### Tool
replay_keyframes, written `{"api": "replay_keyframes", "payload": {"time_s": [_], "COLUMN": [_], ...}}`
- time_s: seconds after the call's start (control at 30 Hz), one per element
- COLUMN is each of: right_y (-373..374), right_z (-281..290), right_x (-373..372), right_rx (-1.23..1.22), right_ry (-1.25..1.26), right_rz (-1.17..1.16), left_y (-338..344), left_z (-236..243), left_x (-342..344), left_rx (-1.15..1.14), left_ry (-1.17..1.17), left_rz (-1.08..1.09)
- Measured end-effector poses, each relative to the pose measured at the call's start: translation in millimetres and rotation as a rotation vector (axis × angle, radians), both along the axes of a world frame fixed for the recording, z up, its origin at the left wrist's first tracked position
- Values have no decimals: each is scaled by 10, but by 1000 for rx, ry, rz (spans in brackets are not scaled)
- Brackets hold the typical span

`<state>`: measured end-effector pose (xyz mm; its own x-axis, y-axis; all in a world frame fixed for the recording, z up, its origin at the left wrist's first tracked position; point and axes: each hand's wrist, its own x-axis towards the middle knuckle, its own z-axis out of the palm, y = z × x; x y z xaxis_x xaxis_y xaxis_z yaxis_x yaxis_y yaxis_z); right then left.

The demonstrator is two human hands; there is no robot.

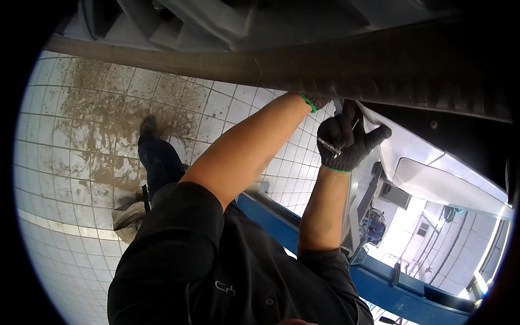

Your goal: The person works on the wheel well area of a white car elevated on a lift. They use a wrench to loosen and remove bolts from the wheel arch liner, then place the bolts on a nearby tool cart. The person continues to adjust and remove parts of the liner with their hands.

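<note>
A dark tire (233, 65) spans the top of the head view, with grey wheel spokes (179, 21) above it. My left hand (314, 102), in a dark green-cuffed glove, reaches to the tire's lower edge; its fingers are mostly hidden. Just right of it, my right hand (346, 138), gloved alike, has curled fingers around a slim silver metal tool (331, 147), with one digit stretched out to the right. Beside that hand is a white vehicle body panel (417, 146) below a dark wheel-well opening (444, 124).
Blue lift beams (271, 211) run beneath my arms and toward the lower right. The white tiled floor (216, 108) carries dirt patches at left, near my boot (147, 128) and a crumpled grey item (129, 219). A distant machine (376, 227) shows at lower right.
</note>
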<state>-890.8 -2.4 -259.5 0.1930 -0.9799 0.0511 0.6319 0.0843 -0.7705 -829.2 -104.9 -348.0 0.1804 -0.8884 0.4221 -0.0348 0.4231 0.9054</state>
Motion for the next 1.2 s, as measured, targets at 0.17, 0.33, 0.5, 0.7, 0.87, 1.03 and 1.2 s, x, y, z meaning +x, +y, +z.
{"api": "replay_keyframes", "payload": {"time_s": [0.17, 0.33, 0.5, 0.7, 0.87, 1.03, 1.2], "right_y": [-23, -206, -338, -287, -254, -302, -282], "right_z": [-113, -63, -280, -408, -391, -357, -346], "right_x": [-128, -135, -304, -126, -185, -264, -286], "right_rx": [34, 214, -471, -256, -339, -331, -376], "right_ry": [379, 851, 1548, 1271, 1568, 1791, 1777], "right_rz": [-177, -337, -251, -359, -442, -409, -345], "left_y": [-69, -194, -105, -130, -346, -554, -593], "left_z": [-36, -89, -115, -221, -464, -553, -555], "left_x": [-57, -3, 205, 325, 230, 86, 23], "left_rx": [44, 69, 57, -1, -235, -362, -308], "left_ry": [24, 24, 2, -89, -313, -206, -253], "left_rz": [-41, -41, -70, -76, 344, 331, 362]}}
